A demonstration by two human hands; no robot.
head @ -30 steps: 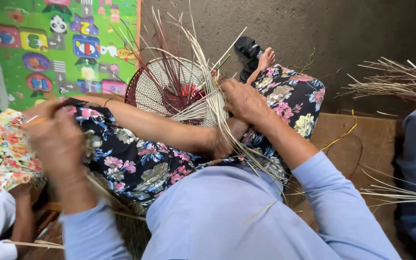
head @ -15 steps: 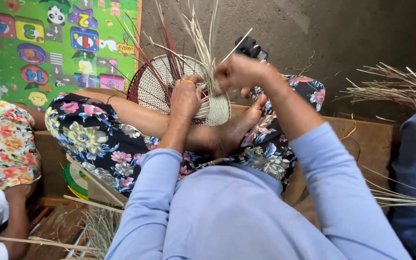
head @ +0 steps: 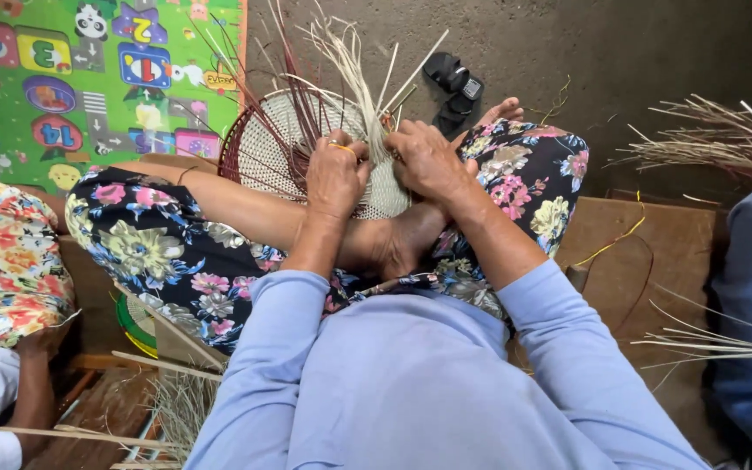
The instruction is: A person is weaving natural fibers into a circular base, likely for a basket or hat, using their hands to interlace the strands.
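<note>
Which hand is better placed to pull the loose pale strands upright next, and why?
Probably the right hand: it sits at the base of the pale straw strand bundle rising from the round woven basket base. The left hand lies lower, pressed on the weave, seemingly steadying it.

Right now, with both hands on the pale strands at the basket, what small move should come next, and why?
Probably pull the pale strands snug and tuck them down between the dark red stakes. Both the left hand and the right hand grip that bundle at the edge of the half-woven basket, and the strand ends stand loose above it.
</note>
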